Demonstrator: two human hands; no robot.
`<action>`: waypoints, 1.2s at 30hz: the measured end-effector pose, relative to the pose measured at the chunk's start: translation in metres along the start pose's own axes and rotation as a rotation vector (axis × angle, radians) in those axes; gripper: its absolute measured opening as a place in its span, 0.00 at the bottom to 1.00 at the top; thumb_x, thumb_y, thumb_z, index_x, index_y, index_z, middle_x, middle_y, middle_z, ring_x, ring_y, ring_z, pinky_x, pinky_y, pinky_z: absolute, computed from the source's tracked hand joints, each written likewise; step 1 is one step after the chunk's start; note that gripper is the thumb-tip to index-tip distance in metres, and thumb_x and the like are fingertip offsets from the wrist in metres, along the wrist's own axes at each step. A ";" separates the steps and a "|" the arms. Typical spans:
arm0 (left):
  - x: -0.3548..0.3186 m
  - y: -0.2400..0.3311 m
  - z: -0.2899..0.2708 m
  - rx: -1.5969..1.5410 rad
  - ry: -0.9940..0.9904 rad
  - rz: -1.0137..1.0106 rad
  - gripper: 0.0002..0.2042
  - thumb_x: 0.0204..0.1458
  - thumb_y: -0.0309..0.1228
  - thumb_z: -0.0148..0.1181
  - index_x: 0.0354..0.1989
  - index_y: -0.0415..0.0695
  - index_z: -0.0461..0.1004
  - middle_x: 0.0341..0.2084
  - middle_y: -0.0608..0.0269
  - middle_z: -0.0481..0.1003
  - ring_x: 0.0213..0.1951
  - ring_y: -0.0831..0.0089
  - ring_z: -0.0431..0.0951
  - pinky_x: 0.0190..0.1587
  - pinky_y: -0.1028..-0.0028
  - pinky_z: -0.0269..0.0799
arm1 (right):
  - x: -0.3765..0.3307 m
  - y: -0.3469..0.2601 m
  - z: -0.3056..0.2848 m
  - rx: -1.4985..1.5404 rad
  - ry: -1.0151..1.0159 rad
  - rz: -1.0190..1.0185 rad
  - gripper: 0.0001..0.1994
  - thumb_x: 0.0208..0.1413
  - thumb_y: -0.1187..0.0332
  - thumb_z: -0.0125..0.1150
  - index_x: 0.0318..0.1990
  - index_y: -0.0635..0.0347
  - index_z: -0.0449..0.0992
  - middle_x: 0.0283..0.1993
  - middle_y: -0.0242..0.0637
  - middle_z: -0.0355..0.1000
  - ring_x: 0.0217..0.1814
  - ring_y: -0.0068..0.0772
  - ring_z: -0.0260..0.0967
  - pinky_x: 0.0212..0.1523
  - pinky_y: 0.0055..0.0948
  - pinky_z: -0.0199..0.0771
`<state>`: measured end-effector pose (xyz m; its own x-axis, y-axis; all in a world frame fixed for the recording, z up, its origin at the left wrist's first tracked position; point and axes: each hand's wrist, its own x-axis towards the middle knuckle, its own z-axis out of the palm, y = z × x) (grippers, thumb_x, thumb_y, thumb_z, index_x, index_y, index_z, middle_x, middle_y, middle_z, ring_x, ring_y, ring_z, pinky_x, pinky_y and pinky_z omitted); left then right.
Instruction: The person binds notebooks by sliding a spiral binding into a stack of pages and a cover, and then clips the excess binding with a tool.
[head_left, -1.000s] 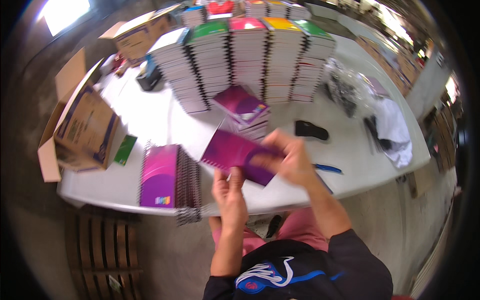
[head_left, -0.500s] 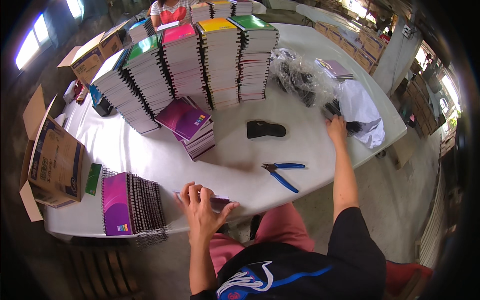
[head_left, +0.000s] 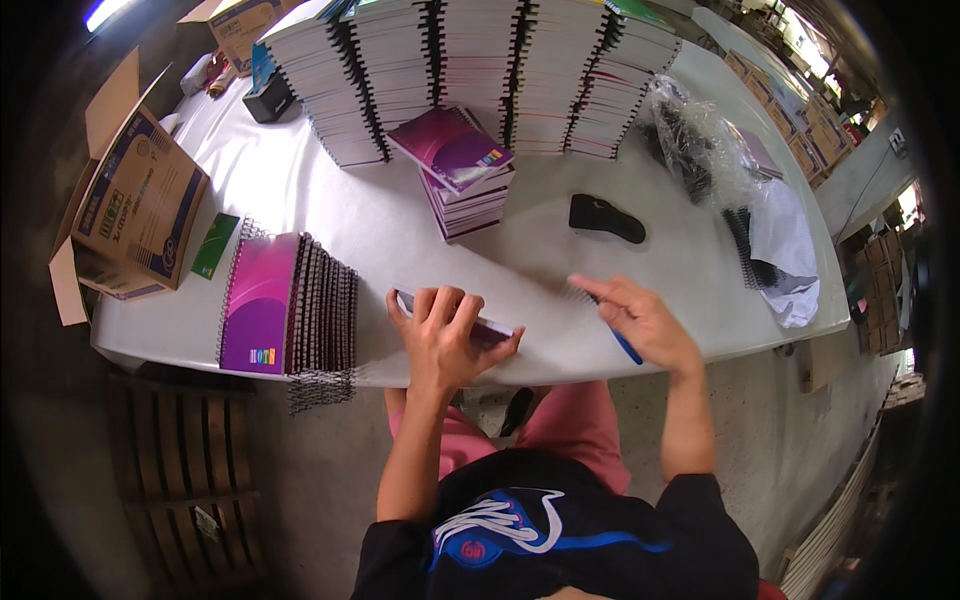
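My left hand (head_left: pixel 440 335), fingers spread, grips the notebook (head_left: pixel 488 331), best kept steady; right of it, my right hand (head_left: pixel 650 325) pinches a blurred coil (head_left: pixel 579 292).

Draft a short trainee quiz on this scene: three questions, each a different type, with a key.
1. Multiple choice: What colour is the tool handle showing below the right grip?
A) Red
B) Blue
C) Yellow

2. True or false: The left grip is empty.

3. Count: How many tall book stacks stand side by side beyond the small purple pile?

Key:
1. B
2. False; it holds a purple-covered booklet.
3. Five
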<state>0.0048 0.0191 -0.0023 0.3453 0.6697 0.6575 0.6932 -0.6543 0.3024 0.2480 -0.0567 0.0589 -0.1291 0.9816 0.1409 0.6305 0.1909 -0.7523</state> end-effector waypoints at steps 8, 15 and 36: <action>0.000 0.015 0.005 0.138 0.112 -0.083 0.19 0.28 0.52 0.70 0.20 0.54 0.72 0.24 0.74 0.68 0.33 0.72 0.68 0.51 0.52 0.49 | 0.019 -0.023 0.048 0.104 0.218 -0.021 0.07 0.52 0.78 0.58 0.39 0.61 0.77 0.37 0.38 0.70 0.38 0.33 0.69 0.41 0.27 0.67; 0.001 0.020 0.003 0.142 0.090 -0.114 0.17 0.28 0.50 0.69 0.24 0.54 0.75 0.25 0.73 0.67 0.35 0.71 0.67 0.51 0.50 0.50 | 0.022 -0.016 0.049 -0.058 0.239 -0.116 0.07 0.51 0.77 0.59 0.38 0.57 0.77 0.35 0.38 0.71 0.36 0.40 0.70 0.37 0.32 0.69; -0.002 0.021 0.003 0.153 0.080 -0.149 0.19 0.30 0.52 0.67 0.26 0.54 0.75 0.27 0.73 0.67 0.37 0.71 0.67 0.51 0.51 0.48 | 0.023 0.000 0.054 0.141 0.192 -0.088 0.11 0.47 0.79 0.61 0.38 0.55 0.78 0.40 0.34 0.70 0.41 0.35 0.70 0.43 0.30 0.68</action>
<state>0.0204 0.0054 0.0002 0.1851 0.7212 0.6675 0.8225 -0.4854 0.2964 0.2040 -0.0343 0.0271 -0.0226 0.9473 0.3196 0.5085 0.2861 -0.8121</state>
